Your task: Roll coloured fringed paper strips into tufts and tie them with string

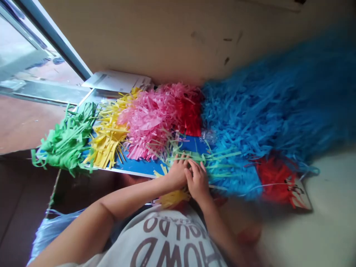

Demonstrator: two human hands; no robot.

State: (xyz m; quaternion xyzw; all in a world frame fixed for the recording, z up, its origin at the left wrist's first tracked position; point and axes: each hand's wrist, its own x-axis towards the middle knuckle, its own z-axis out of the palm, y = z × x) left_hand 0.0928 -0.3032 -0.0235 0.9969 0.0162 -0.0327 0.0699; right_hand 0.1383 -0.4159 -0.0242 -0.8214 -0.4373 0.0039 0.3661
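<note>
My left hand (178, 173) and my right hand (198, 180) meet at the front edge of a blue tabletop (191, 144). Between and under their fingers runs a loose bunch of pale green paper strips (222, 157), which fans out to both sides. The fingers of both hands are bent together on these strips; the exact grip is partly hidden. A pile of shredded blue paper (250, 118) lies just right of my right hand. Pink paper strips (152, 118) are heaped beyond my left hand. Some yellow strips (172, 198) sit close below my wrists, near my shirt.
Leftward along the table lie yellow paper strips (108, 137) and green paper strips (69, 141). Red strips (190, 115) lie beside the pink heap, and another red bundle (275, 180) is at the right. White papers (116, 81) rest against the wall (144, 37).
</note>
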